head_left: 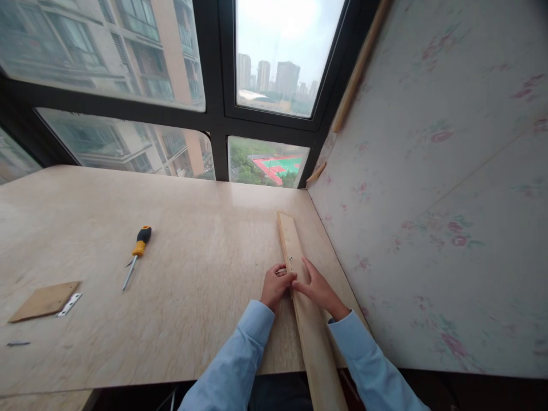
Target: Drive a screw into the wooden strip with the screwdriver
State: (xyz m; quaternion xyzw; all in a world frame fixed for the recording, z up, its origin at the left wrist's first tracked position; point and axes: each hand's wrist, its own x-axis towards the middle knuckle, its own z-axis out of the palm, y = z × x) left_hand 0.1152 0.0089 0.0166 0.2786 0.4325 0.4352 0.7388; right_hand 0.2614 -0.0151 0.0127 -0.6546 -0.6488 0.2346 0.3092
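Note:
A long pale wooden board lies lengthwise on the beige tabletop, its near end running past the front edge between my forearms. My left hand is at the board's left edge, with fingers curled and thumb tip pressed in; whatever lies between them is too small to make out. Across the board rests my right hand, thumb on its left side and fingers along its right, gripping it. Both thumbs nearly meet. Just beyond my fingertips, a small screw sticks up from the board.
On the left lies a yellow-and-black screwdriver. Further left are a thin wooden piece, a metal plate with holes and a small metal fastener. A papered wall borders the right side; windows stand behind.

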